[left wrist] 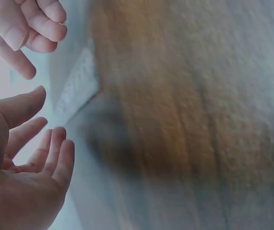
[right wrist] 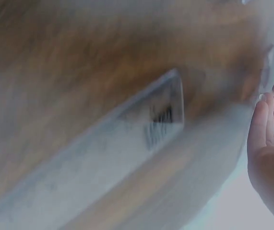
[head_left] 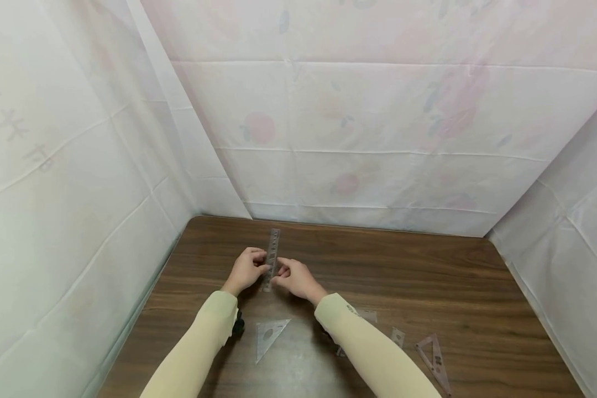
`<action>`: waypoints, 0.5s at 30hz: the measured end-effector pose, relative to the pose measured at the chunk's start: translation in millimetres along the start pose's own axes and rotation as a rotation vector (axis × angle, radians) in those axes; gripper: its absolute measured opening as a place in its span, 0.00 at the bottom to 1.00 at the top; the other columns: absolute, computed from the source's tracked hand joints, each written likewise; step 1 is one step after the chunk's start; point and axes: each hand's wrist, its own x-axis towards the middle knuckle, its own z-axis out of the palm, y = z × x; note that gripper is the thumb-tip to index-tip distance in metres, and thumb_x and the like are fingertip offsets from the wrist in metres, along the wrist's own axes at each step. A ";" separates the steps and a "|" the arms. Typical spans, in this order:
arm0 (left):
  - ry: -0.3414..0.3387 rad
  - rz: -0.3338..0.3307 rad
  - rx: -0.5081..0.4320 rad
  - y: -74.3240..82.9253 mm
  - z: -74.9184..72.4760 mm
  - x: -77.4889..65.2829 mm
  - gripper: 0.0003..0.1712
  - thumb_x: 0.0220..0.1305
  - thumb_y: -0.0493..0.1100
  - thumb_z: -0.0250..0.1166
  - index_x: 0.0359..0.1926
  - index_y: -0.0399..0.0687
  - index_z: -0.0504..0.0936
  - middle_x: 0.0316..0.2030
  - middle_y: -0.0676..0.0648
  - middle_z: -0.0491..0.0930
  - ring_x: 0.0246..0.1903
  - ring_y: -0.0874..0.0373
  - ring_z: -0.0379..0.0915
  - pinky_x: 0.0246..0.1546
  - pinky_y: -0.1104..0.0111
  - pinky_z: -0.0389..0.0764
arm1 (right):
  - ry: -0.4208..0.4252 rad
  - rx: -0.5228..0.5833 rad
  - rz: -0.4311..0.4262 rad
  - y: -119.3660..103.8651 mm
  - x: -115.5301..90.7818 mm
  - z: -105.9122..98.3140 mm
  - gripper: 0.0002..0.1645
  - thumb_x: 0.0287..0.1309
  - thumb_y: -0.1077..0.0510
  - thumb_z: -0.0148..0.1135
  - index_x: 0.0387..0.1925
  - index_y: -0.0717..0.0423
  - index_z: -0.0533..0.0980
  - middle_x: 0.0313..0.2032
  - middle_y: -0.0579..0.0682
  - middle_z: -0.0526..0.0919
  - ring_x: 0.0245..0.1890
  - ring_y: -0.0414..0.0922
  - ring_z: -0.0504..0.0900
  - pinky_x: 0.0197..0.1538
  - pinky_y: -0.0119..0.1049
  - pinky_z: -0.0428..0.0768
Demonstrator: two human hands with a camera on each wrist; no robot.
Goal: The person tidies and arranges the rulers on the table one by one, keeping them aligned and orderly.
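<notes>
A clear straight ruler (head_left: 272, 254) points away from me near the far left of the table. My left hand (head_left: 246, 270) is at its left edge, with thumb and fingers apart in the left wrist view. On the ruler's other side is my right hand (head_left: 297, 279), its fingers loosely bent close to the edge. Between the two hands, the left wrist view shows a pale marked strip (left wrist: 79, 86), blurred. I cannot tell whether any fingertip touches the ruler. The right hand (right wrist: 271, 153) appears at the right of its own wrist view.
A clear set square (head_left: 261, 342) lies between my forearms. Right of my right sleeve are a pinkish set square (head_left: 438, 362) and a small clear piece (head_left: 398, 336). Another clear ruler (right wrist: 103, 148) fills the right wrist view's foreground. Fabric walls (head_left: 358, 182) border the wooden table (head_left: 453, 287).
</notes>
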 end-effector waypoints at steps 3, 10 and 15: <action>0.009 0.030 0.012 7.3 -1.1 -1.6 0.25 0.68 0.36 0.68 0.64 0.29 0.78 0.65 0.35 0.72 0.59 0.38 0.77 0.58 0.49 0.81 | 0.014 -0.001 -0.020 -0.8 -4.8 -11.2 0.38 0.68 0.56 0.68 0.74 0.63 0.66 0.48 0.55 0.85 0.45 0.46 0.85 0.46 0.37 0.84; 0.028 0.119 0.049 26.6 0.1 -6.1 0.27 0.67 0.37 0.70 0.65 0.30 0.78 0.66 0.36 0.73 0.61 0.37 0.75 0.60 0.46 0.78 | 0.031 -0.004 -0.055 -3.4 -18.7 -38.2 0.38 0.69 0.55 0.66 0.75 0.60 0.65 0.50 0.54 0.84 0.49 0.48 0.85 0.51 0.40 0.85; 0.033 0.139 0.029 40.9 2.8 -13.2 0.28 0.66 0.37 0.71 0.65 0.33 0.78 0.67 0.37 0.72 0.67 0.38 0.71 0.65 0.45 0.75 | 0.049 -0.003 -0.078 -3.2 -32.1 -54.9 0.37 0.69 0.54 0.66 0.75 0.58 0.66 0.51 0.54 0.85 0.51 0.48 0.85 0.55 0.42 0.85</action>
